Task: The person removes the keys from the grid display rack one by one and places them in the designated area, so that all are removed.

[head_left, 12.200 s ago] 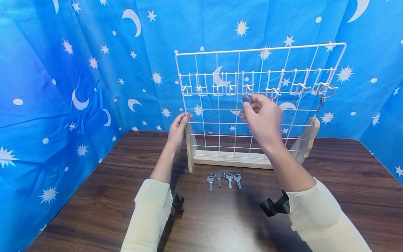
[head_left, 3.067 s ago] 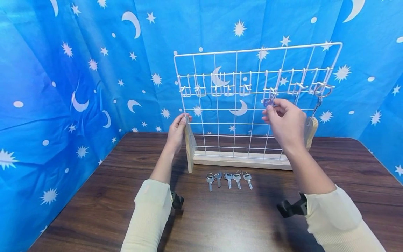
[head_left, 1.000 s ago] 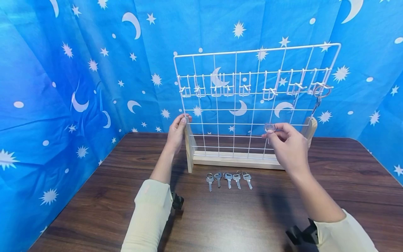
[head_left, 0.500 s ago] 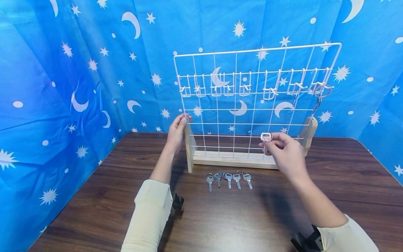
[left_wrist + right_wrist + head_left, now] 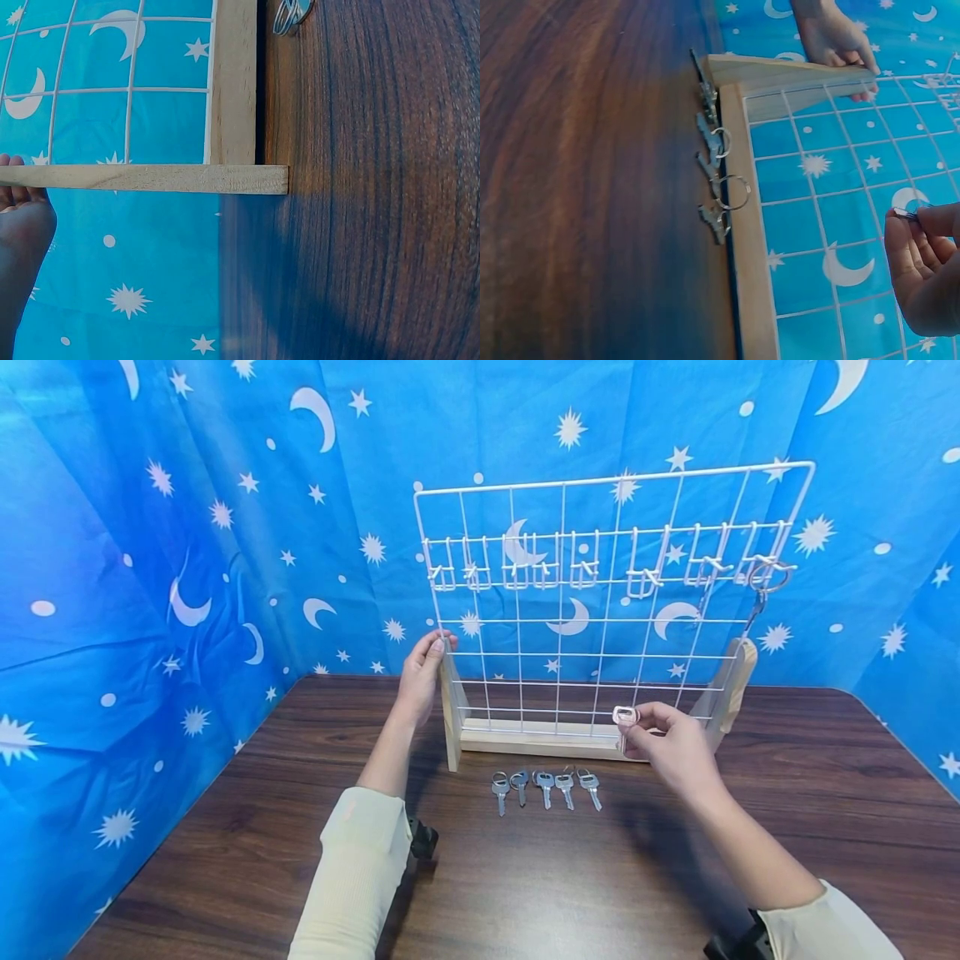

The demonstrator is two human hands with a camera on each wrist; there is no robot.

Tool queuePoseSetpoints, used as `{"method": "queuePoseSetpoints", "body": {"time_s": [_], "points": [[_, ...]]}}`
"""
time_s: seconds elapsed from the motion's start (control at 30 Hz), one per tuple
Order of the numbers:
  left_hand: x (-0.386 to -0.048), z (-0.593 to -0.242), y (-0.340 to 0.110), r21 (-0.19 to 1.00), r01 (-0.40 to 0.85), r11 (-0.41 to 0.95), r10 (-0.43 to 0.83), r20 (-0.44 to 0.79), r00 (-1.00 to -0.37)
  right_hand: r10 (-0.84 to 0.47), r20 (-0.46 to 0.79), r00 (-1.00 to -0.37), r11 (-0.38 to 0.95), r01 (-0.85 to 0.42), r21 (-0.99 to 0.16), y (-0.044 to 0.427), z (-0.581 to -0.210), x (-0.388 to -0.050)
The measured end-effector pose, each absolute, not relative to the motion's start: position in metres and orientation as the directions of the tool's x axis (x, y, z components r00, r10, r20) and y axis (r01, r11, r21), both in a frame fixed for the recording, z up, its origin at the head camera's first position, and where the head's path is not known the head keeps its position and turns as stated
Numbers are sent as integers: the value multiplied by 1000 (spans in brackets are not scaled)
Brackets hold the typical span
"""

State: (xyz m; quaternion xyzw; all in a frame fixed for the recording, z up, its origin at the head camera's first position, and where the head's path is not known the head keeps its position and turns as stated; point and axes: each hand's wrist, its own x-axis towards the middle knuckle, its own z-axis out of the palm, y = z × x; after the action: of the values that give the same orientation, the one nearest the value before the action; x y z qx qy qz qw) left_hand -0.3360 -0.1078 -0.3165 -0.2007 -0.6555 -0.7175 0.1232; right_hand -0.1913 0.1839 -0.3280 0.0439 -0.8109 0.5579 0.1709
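Note:
My right hand (image 5: pixel 672 750) pinches a key (image 5: pixel 624 716) between thumb and fingers, in front of the lower right of a white wire grid rack (image 5: pixel 525 745). In the right wrist view only a thin edge of that key (image 5: pixel 906 214) shows beside the thumb. On the rack's left side, my left hand (image 5: pixel 422 677) holds the top of the wooden leg (image 5: pixel 142 178). Several keys with rings (image 5: pixel 545 783) lie in a row before the rack's base. A key on a large ring (image 5: pixel 759 602) hangs from the rightmost hook, and another key (image 5: pixel 702 602) hangs just left of it.
Several white hooks (image 5: pixel 585 572) line the rack's upper bar. The rack stands on a dark wood-grain table (image 5: pixel 525 893). Behind and left hangs a blue cloth (image 5: pixel 225 568) with moons and stars.
One key from the middle hook now lies at the row's right end. My right hand has taken another key off the hook beside it and lowered it. My left hand stays put.

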Motion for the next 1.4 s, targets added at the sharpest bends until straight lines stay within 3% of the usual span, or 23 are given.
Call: {"method": "queuePoseSetpoints", "body": {"time_s": [0.23,0.53,1.1,1.4], "points": [[-337,-317,-108,889,447,-103,86,456,-886,78,242,-967,434,-185,-881,192,-338,-195],[-337,-318,-108,888,441,-131,88,453,-887,-34,59,-998,282,-66,-957,199,-352,-201],[-337,-318,-108,893,433,-119,88,444,-892,-153,-126,-980,385,58,-921,209,-375,-208],[-336,-317,-108,892,435,-121,100,447,-889,-184,-160,-970,413,71,-908,208,-383,-211]]}}
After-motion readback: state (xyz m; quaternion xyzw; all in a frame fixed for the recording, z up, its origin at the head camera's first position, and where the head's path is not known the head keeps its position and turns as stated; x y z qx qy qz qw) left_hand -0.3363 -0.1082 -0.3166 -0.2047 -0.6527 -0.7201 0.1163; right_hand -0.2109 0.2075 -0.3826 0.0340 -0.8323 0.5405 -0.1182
